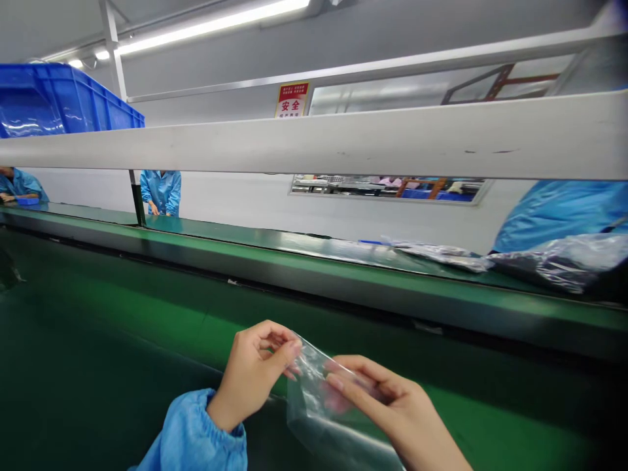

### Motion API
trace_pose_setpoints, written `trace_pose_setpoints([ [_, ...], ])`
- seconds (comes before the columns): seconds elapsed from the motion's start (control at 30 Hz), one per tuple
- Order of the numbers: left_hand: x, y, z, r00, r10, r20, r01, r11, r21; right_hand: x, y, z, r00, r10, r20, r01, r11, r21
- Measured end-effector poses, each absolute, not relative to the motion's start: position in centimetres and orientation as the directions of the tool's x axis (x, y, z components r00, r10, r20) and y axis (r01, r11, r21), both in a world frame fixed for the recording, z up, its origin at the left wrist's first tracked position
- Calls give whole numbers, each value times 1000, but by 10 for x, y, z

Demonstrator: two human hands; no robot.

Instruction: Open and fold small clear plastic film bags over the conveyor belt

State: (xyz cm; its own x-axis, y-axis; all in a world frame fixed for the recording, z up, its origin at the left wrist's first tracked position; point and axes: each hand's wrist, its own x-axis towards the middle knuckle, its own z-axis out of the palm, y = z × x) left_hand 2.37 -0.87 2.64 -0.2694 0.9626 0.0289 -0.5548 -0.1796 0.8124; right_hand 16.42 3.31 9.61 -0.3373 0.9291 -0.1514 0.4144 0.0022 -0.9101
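Observation:
Both my hands hold a small clear plastic bag point(318, 412) low in the middle of the view, above the green conveyor belt point(98, 353). My left hand point(252, 373), in a blue elastic-cuffed sleeve, pinches the bag's upper left edge between thumb and fingers. My right hand point(387, 402) grips the bag's right side, fingers pressed against the film, some showing through it. The bag looks empty and hangs down between the hands.
A green rail point(314, 275) runs across beyond the belt, with a grey shelf beam point(343, 140) above it. A blue crate point(59, 98) sits top left. Crumpled plastic bags point(540, 261) lie at right. People in blue coats point(161, 191) stand opposite.

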Motion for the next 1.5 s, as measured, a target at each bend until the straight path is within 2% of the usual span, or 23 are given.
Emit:
trace_pose_setpoints([
  [0.07, 24, -8, 27, -295, 955, 35, -572, -206, 794, 167, 38, 93, -246, 961, -125, 344, -34, -938],
  [0.13, 23, -8, 27, -287, 957, 35, -592, -206, 779, 169, 42, 90, -167, 973, -157, 295, -103, -950],
  [0.23, 23, -9, 25, -226, 973, 38, -594, -168, 787, 168, 41, 93, -138, 982, -126, 302, -79, -950],
  [0.33, 21, -10, 24, -142, 989, 41, -517, -110, 849, 160, 29, 101, -180, 982, -55, 355, 13, -935],
  [0.47, 20, -13, 26, -96, 993, 64, -455, -101, 885, 154, 21, 104, -231, 969, -91, 372, 1, -928],
  [0.57, 21, -13, 27, -147, 987, 68, -474, -131, 871, 159, 28, 94, -243, 965, -95, 274, -26, -961],
  [0.7, 23, -11, 26, -274, 958, 86, -456, -208, 865, 175, 48, 73, -429, 891, -151, 201, -69, -977],
  [0.83, 24, -9, 25, -329, 935, 136, -341, -251, 906, 179, 49, 66, -419, 906, -58, 255, 56, -965],
  [0.97, 22, -11, 28, -232, 964, 133, -298, -201, 933, 161, 28, 81, -272, 957, 104, 335, 195, -922],
  [1.07, 19, -13, 29, -148, 973, 176, -307, -215, 927, 150, 13, 93, -228, 968, 104, 351, 181, -919],
  [1.2, 17, -15, 28, -82, 975, 207, -337, -223, 915, 152, 9, 90, -318, 943, 99, 371, 220, -902],
  [1.3, 19, -13, 26, -82, 979, 185, -366, -202, 908, 162, 15, 81, -439, 870, 226, 411, 418, -810],
  [1.4, 22, -11, 25, -94, 986, 140, -412, -166, 896, 173, 23, 76, -647, 672, 362, 412, 706, -576],
  [1.5, 21, -9, 24, -89, 987, 134, -430, -159, 889, 180, 30, 79, -826, 467, 316, 347, 863, -366],
])
